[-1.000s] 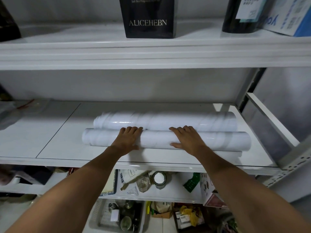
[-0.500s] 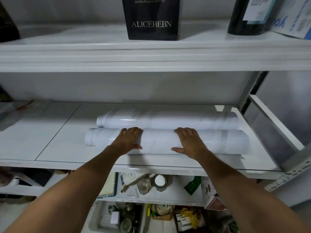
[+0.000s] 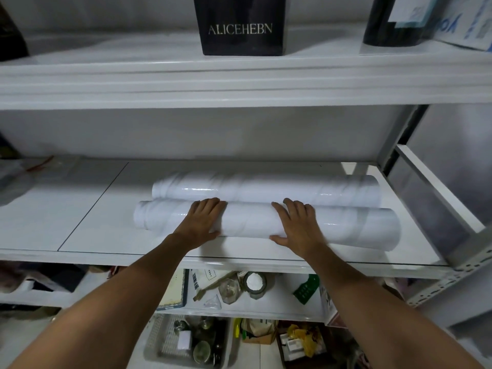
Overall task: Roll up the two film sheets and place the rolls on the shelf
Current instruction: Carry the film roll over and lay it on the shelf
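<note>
Lower shelves: cluttered; a round glass jar with white contents [image 3: 255,284], a green flat card [image 3: 306,288] and a grey perforated plastic basket [image 3: 159,344] of small containers sit below the working level.
Left hand [image 3: 201,223]: bare, palm down, fingers together and laid flat over the near roll left of its middle; grip spread, pressing on top, not wrapped round it.
Right hand [image 3: 295,225]: bare, palm down on the same roll right of its middle, thumb out along the roll's front edge; grip spread flat, likewise not closed.
Near roll of glossy white marble-patterned film [image 3: 250,222]: long cylinder with faint grey veining, lying lengthwise across the middle shelf, right end reaching past the far roll's.
Far roll of the same glossy white film [image 3: 266,189]: cylinder with bright highlights, parallel to the near roll and touching it along their length.
Middle white shelf board [image 3: 93,222]: smooth and matt, a thin dark seam running diagonally left of the rolls.
Upper white shelf [image 3: 239,83]: thick moulded front edge.
Black rectangular box lettered ALICEHEBN [image 3: 241,25]: stands upright on the upper shelf.
Dark bottle with pale label [image 3: 394,21]: at the upper right.
Change: against the picture half a second back, hands and rolls keep nearly the same places; the near roll's right end looks fuller.
</note>
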